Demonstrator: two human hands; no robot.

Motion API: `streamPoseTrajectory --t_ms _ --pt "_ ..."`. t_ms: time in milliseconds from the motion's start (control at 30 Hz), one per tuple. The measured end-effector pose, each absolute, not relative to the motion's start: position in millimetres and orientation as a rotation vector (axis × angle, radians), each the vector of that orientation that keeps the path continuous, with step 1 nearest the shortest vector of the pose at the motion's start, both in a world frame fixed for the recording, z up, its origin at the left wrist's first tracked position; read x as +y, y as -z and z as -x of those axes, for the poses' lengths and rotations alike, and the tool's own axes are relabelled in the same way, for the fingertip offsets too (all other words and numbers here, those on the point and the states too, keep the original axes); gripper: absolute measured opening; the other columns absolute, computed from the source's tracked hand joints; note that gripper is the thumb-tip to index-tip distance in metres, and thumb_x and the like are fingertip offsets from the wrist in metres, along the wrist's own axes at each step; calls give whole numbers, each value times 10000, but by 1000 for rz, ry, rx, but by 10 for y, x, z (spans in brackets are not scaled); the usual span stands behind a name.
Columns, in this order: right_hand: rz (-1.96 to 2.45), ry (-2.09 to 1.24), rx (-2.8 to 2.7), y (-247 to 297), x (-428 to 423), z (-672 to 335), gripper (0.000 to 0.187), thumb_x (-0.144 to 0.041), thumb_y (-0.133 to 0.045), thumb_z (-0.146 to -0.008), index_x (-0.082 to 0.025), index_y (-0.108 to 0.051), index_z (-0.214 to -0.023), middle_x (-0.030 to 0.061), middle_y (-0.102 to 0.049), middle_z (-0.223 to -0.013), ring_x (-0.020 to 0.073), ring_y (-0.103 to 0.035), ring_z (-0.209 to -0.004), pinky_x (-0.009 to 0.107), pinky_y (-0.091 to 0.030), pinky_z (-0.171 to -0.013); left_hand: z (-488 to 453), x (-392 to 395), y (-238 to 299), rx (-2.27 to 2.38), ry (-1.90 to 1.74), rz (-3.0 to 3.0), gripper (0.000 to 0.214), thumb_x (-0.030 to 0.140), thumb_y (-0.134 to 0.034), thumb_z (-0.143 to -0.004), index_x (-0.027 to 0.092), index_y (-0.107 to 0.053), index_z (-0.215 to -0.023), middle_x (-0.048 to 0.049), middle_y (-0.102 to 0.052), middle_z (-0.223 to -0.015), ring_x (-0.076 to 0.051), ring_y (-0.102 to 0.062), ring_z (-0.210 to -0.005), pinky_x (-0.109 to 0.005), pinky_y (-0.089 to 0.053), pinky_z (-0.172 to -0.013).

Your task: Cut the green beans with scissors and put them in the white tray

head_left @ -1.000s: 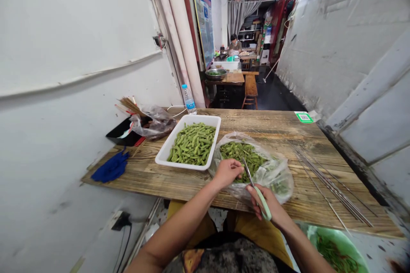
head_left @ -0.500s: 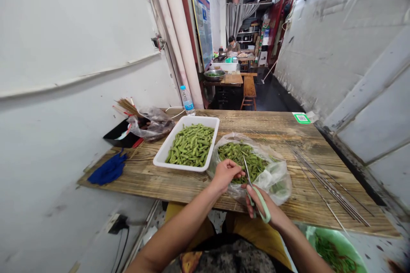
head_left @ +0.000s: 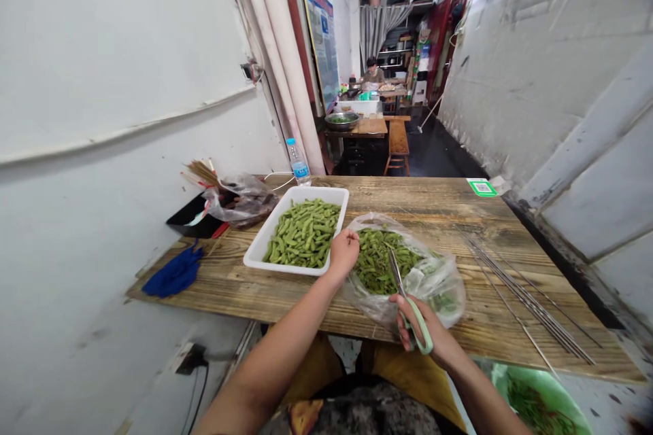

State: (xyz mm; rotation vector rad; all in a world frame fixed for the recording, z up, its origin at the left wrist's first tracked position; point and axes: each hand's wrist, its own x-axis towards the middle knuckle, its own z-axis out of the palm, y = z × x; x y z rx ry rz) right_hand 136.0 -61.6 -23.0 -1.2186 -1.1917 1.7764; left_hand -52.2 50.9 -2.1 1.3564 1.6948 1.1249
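My left hand (head_left: 343, 253) is closed at the right rim of a white tray (head_left: 249, 258). Its fingers are curled in, and whatever they hold is hidden. Green soybean pods (head_left: 305, 234) fill the tray. In my right hand (head_left: 415, 326) is a pair of scissors (head_left: 396, 276) with pale green handles, its blades pointing up and away over a clear plastic bag (head_left: 443, 279). The bag lies open on the wooden table (head_left: 418, 197), and more green pods (head_left: 377, 262) with stem bits show inside it.
Metal skewers (head_left: 525, 299) lie to the right. A blue cloth (head_left: 173, 273), a black box (head_left: 186, 217) and a plastic bag (head_left: 245, 197) are left; a water bottle (head_left: 299, 164) stands behind the tray. Below right is a green-lined bin (head_left: 576, 408). Another person (head_left: 373, 73) sits far back.
My left hand has moved left, from beside the scissor blades above the bag to the tray's right rim. My right hand keeps the scissors in nearly the same place.
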Motion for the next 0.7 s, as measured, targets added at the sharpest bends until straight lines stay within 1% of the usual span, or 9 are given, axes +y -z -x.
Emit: streamPoseTrajectory --t_ms 67,167,233,300,400,467,600,700 --pt "1214 -1761 -1218 224 -611 -1378 428 -614 -505 -785 -187 -490 -798 -73 -466 -532 62 -444 -373 186 -395 -358 539 644 -16 1816 -974 -1577 163 122 -483 -693 176 -635 -720 -43 -660 -728 -183 -608 -756 -293 -447 -753" --pt "1202 -1748 -1254 240 -608 -1401 421 -605 -509 -788 -185 -488 -776 -72 -462 -554 57 -435 -378 185 -390 -352 469 758 -49 1942 -751 -1738 133 104 -557 -651 159 -676 -667 -108 -669 -744 -244 -608 -857 -326 -420 -838" --pt "1192 -1740 -1261 267 -607 -1418 410 -597 -513 -790 -188 -489 -793 -74 -454 -561 59 -426 -380 186 -389 -343 410 786 -46 1995 -654 -1821 104 89 -589 -622 133 -683 -633 -150 -663 -755 -281 -600 -891 -353 -408 -861" --pt "1190 -1736 -1249 299 -607 -1436 407 -595 -520 -787 -192 -492 -832 -78 -445 -564 63 -420 -382 188 -387 -333 376 794 -31 1992 -604 -1915 108 89 -598 -622 121 -697 -649 -167 -661 -800 -289 -594 -900 -362 -406 -864" --pt "1200 -1727 -1240 336 -602 -1455 407 -593 -518 -789 -191 -490 -842 -76 -440 -568 65 -416 -388 189 -388 -332 369 774 -8 1883 -653 -2015 160 127 -595 -665 139 -723 -760 -144 -665 -884 -258 -589 -894 -351 -413 -857" --pt "1206 -1722 -1253 342 -591 -1463 409 -599 -509 -791 -193 -485 -839 -77 -435 -557 67 -414 -387 192 -390 -338 374 734 -2 1773 -739 -1994 180 162 -593 -693 159 -721 -819 -111 -675 -898 -229 -592 -867 -337 -425 -840" --pt "1258 -1721 -1256 323 -551 -1474 439 -627 -513 -771 -215 -483 -918 -89 -411 -544 75 -406 -401 197 -389 -366 380 584 -25 1491 -762 -1772 148 239 -616 -697 174 -716 -786 -45 -706 -809 -179 -612 -774 -285 -449 -768" --pt "1291 -1703 -1301 304 -519 -1483 463 -624 -514 -773 -221 -495 -1000 -89 -405 -533 81 -392 -409 198 -370 -374 400 465 -74 1367 -706 -1704 202 312 -613 -704 167 -728 -786 -33 -724 -828 -179 -623 -808 -276 -443 -786"
